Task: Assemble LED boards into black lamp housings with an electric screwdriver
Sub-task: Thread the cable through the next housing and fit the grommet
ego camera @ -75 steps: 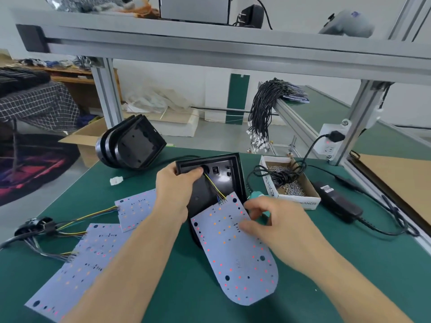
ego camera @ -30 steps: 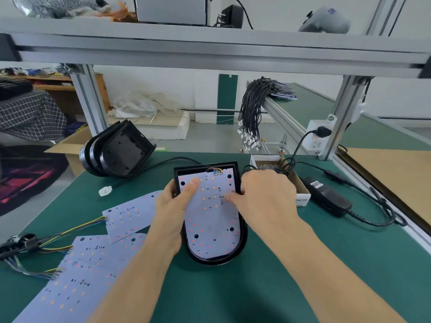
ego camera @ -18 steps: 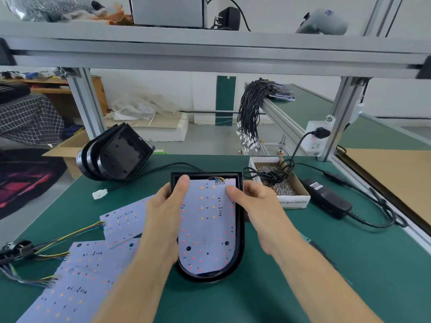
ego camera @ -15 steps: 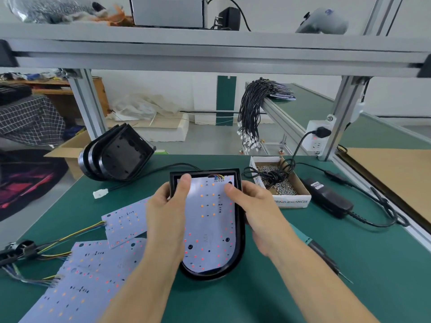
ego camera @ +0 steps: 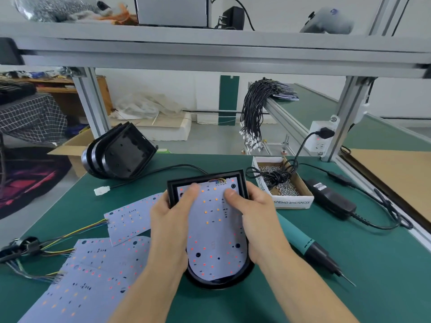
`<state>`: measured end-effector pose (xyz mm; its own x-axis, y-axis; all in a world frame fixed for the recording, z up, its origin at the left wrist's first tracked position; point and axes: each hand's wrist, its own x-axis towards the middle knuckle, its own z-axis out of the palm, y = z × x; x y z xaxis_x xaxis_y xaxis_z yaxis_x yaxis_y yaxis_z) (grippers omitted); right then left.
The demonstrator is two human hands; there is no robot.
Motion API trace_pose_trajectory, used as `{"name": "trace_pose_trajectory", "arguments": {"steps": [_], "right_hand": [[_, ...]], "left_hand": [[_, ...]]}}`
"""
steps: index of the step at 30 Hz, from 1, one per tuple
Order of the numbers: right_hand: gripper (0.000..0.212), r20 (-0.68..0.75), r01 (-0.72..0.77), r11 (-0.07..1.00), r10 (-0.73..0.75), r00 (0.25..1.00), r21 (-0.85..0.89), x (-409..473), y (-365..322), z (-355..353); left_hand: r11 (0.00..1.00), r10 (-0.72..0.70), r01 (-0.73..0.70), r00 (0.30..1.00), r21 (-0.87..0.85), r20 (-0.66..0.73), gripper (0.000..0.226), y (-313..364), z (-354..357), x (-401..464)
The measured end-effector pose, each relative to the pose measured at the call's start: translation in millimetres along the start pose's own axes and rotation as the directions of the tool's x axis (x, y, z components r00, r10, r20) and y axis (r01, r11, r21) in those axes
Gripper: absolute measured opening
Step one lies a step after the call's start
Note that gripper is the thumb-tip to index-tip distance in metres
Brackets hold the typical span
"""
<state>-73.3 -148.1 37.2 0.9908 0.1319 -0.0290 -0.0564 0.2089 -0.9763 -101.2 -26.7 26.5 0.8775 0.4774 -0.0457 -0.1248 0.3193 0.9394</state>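
Note:
A black lamp housing [ego camera: 205, 177] lies flat on the green mat in front of me, with a white LED board [ego camera: 215, 229] seated inside it and coloured wires at the board's far edge. My left hand [ego camera: 171, 220] grips the housing's left side, thumb pressing on the board. On the other side, my right hand [ego camera: 254, 213] grips the right wall with its thumb on the board too. The teal and black electric screwdriver [ego camera: 312, 250] lies on the mat just right of my right wrist, held by neither hand.
Loose LED boards [ego camera: 98, 271] with wire bundles [ego camera: 30, 250] lie at the left. Several stacked black housings [ego camera: 119, 152] stand at the back left. A cardboard box of screws [ego camera: 279, 183] and a black power adapter [ego camera: 331, 199] sit at the right. An aluminium frame beam [ego camera: 210, 50] spans overhead.
The LED board was folded over from the mat into the housing. Both hands shifted from placing it to gripping the housing's sides, and the screwdriver came into view at the right.

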Motion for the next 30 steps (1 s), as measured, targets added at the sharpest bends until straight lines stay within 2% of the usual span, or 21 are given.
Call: {"name": "trace_pose_trajectory", "arguments": {"steps": [2, 4, 6, 8, 11, 16, 20, 23, 24, 26, 30], "right_hand": [[0.008, 0.023, -0.008, 1.0, 0.008, 1.0, 0.0, -0.4, 0.2, -2.9], [0.009, 0.093, -0.018, 1.0, 0.02, 0.995, -0.018, -0.7, -0.2, -5.7], [0.01, 0.129, -0.015, 1.0, 0.011, 0.992, 0.023, -0.7, -0.4, -5.4], [0.01, 0.098, 0.004, 0.996, -0.013, 0.995, 0.091, -1.6, 0.7, -3.4], [0.012, 0.034, 0.092, 0.989, -0.096, 0.995, 0.113, -4.4, 1.6, 0.3], [0.007, -0.078, 0.175, 0.983, -0.171, 0.982, 0.054, -6.1, 2.5, 11.2], [0.024, -0.076, 0.205, 0.976, -0.211, 0.975, -0.08, -3.2, 1.0, 17.7], [0.011, -0.029, 0.107, 0.994, -0.107, 0.994, 0.001, 3.6, -0.4, 11.0], [0.009, -0.033, 0.085, 0.995, -0.084, 0.996, 0.051, 5.9, -1.1, 8.3], [0.011, -0.043, 0.069, 0.989, -0.064, 0.997, 0.131, 8.2, -4.1, 6.0], [0.016, -0.075, 0.081, 0.985, -0.07, 0.995, 0.15, 6.9, -8.1, 8.5]], "left_hand": [[0.999, -0.023, 0.022, 1.0, -0.034, -0.001, 0.019, 1.8, -2.0, -1.2], [0.988, 0.138, -0.135, 0.99, 0.075, -0.029, 0.029, 3.2, -3.6, -3.1], [0.914, 0.341, -0.327, 0.94, 0.242, -0.017, 0.037, 3.4, -2.3, -7.0], [0.873, 0.417, -0.393, 0.909, 0.289, -0.024, 0.036, 2.3, -0.8, -9.4], [0.894, 0.384, -0.364, 0.923, 0.259, -0.029, 0.019, 1.7, -0.2, -12.5], [0.92, 0.345, -0.303, 0.927, 0.247, -0.149, 0.034, 2.7, 2.5, -11.9], [0.942, 0.313, -0.279, 0.931, 0.184, -0.189, 0.035, 3.1, 1.8, -5.1], [0.96, 0.259, -0.248, 0.963, 0.127, -0.076, 0.028, 4.7, -1.8, -5.6], [0.966, 0.233, -0.23, 0.972, 0.114, -0.01, 0.02, 5.3, -2.4, -6.7], [0.97, 0.208, -0.217, 0.974, 0.11, 0.085, 0.019, 5.6, -3.8, -9.9], [0.954, 0.259, -0.26, 0.966, 0.147, 0.023, 0.012, 6.6, -3.3, -15.6]]}}
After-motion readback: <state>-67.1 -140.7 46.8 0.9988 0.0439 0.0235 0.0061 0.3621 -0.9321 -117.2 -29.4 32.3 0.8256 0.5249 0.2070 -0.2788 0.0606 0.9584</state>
